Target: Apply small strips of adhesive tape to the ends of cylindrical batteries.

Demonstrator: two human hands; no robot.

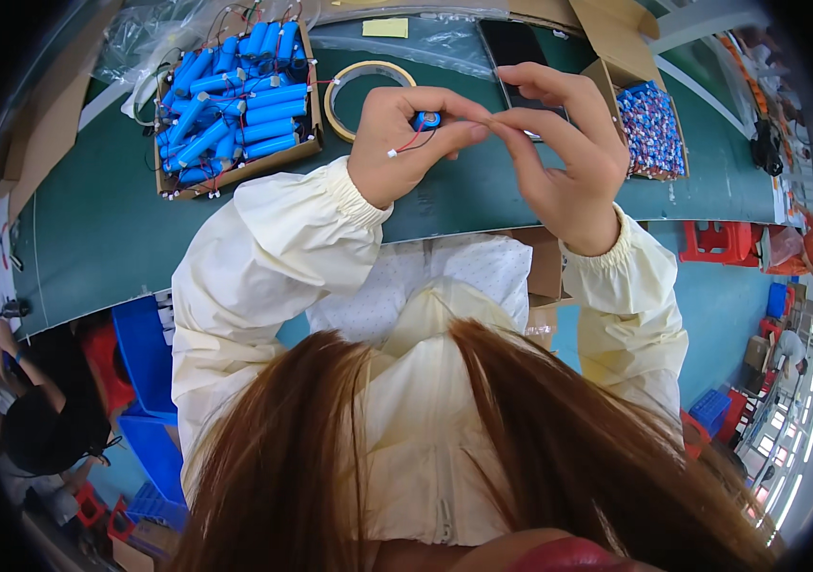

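My left hand is closed round a blue cylindrical battery, whose end shows between the fingers. Thin red and black leads with a small white connector hang from it over the palm. The thumb and forefinger of my right hand are pinched together and meet the left fingertips; whatever they hold there is too small to make out. Behind my left hand lies a roll of yellowish tape. A cardboard box of blue wired batteries stands to the left.
At the right, an open carton holds many tiny blue, red and white pieces. A dark phone-like slab, a yellow paper pad and clear plastic lie at the back of the green table. Another person sits at lower left.
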